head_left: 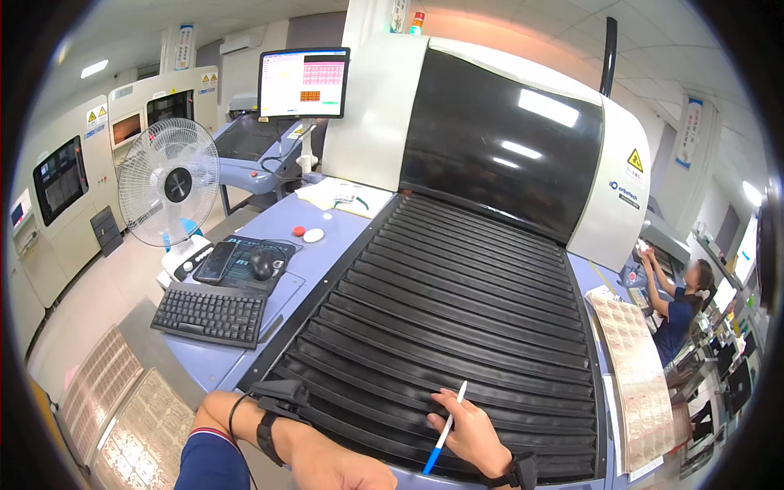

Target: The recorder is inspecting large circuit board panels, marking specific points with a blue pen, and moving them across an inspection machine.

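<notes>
Near the front edge of a ribbed black bellows cover [457, 302], my right hand [474, 437] holds a slim pen [445, 429]. The pen is white at its upper end and blue at its lower end, and it leans between my thumb and fingers. My left hand [339, 464] is low in the view, beside the bellows' near left corner. Its back shows, while its fingers are cut off by the lower edge, so whether it holds anything is hidden.
Behind the bellows rises a machine hood with a dark window [502, 135]. To the left are a keyboard [210, 314], a mouse [261, 263], a fan [169, 184] and a monitor [304, 83]. Patterned panels [629, 376] lie right; more panels [143, 433] stand lower left. Another person [678, 318] works far right.
</notes>
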`<state>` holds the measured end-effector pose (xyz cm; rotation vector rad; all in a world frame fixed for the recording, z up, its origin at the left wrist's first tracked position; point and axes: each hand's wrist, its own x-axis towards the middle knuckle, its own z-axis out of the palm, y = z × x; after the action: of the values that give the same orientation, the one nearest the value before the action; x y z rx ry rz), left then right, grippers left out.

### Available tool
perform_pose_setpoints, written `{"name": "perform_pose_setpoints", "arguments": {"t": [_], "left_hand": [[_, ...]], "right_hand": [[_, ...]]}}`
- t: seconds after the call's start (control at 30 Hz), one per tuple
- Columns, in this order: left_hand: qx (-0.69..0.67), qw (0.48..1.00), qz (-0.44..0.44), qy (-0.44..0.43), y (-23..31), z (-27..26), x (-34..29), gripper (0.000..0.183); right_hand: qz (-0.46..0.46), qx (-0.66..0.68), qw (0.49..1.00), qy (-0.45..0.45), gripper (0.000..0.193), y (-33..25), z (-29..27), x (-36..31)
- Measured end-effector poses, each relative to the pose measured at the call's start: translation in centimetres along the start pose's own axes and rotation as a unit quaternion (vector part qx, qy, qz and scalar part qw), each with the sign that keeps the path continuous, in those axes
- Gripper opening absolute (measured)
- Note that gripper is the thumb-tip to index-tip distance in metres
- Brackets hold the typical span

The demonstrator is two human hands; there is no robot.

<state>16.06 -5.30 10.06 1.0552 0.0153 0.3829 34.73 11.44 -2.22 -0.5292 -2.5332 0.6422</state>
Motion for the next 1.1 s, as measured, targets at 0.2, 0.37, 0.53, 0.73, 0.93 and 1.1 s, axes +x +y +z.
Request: {"name": "perform_pose_setpoints", "arguments": {"t": [0.2, 0.37, 0.53, 0.73, 0.93, 1.1], "left_hand": [[0.001, 1.0, 0.027, 0.001, -1.8, -0.5, 0.4, 0.041], [0.03, 0.999, 0.027, 0.009, -1.5, -0.5, 0.0, 0.041], [0.037, 0.999, 0.014, 0.033, -0.6, 0.2, -0.5, 0.041], [0.001, 0.999, 0.008, 0.031, 0.5, 0.7, -0.3, 0.042], [0.01, 1.0, 0.013, 0.018, -0.1, 0.4, 0.3, 0.049], [0.043, 0.997, 0.017, 0.062, 0.3, 1.1, 0.3, 0.046]], "right_hand": [[0.015, 0.002, 1.0, 0.001, 0.037, -1.2, -0.8, -0.6], [0.001, 0.023, 0.999, 0.039, 0.036, -1.0, -0.7, -0.9], [-0.019, 0.002, 1.0, 0.019, 0.037, -0.6, -0.2, -0.2], [-0.01, -0.004, 1.0, 0.013, 0.038, -0.7, -0.4, -0.1], [0.008, -0.006, 1.0, 0.005, 0.038, -0.9, -0.5, -0.4], [-0.002, -0.015, 1.0, 0.007, 0.038, 0.0, -0.1, -0.4]]}}
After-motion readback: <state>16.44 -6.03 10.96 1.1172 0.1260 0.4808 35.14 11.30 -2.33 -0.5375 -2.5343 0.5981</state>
